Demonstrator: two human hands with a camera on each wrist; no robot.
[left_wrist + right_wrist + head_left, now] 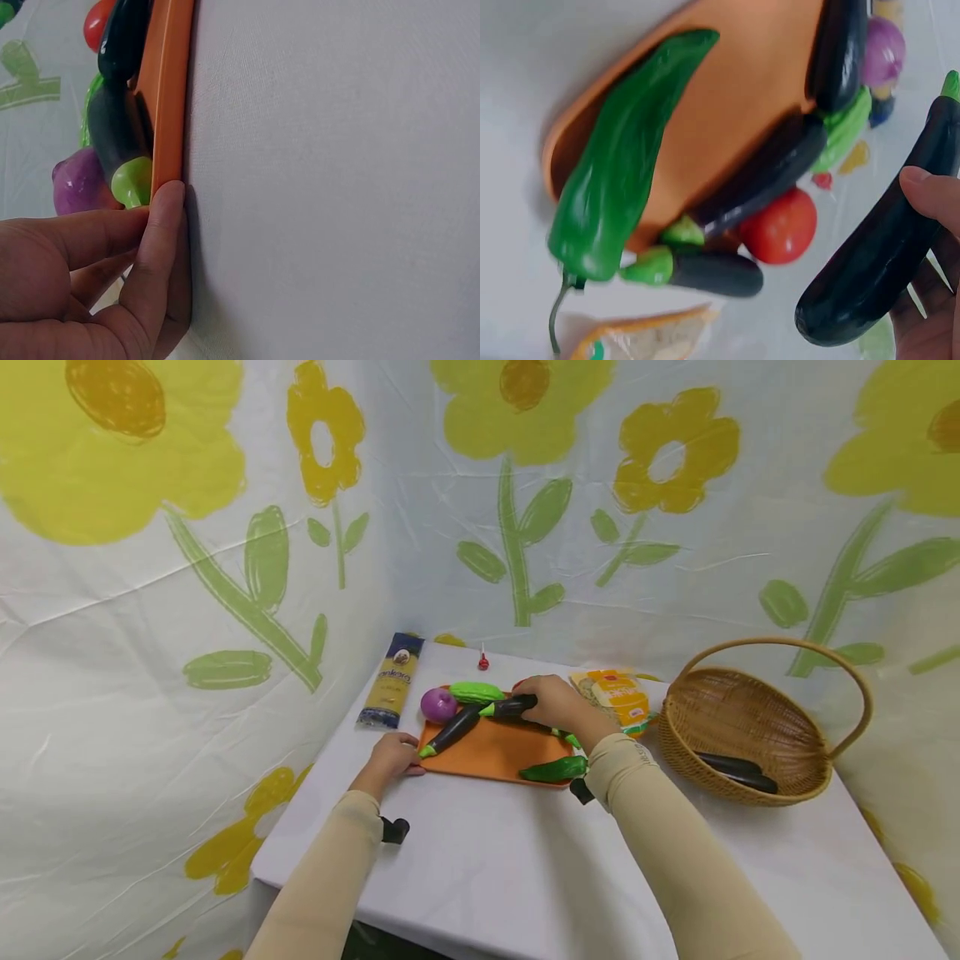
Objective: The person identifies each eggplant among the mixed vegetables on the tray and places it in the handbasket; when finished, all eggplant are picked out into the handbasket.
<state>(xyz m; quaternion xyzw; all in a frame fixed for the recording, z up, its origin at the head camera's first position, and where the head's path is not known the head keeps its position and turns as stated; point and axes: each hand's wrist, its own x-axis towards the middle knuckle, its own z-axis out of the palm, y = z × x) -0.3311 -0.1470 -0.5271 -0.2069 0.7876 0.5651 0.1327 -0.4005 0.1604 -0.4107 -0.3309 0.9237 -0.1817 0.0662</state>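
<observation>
My right hand holds a dark eggplant above the orange tray, thumb on one side, its green stem end pointing left in the head view. At the tray's left corner, my left hand pinches the rim between thumb and fingers. On the tray lie a long eggplant, a second eggplant and a green pepper. A smaller eggplant lies at the tray's end. Along the back are a purple onion, a bitter melon and a red tomato.
A wicker basket with a tall handle stands at the right, dark eggplants inside. Behind the tray lies a yellow food packet. A pasta packet is at the left, and a small red item lies at the back.
</observation>
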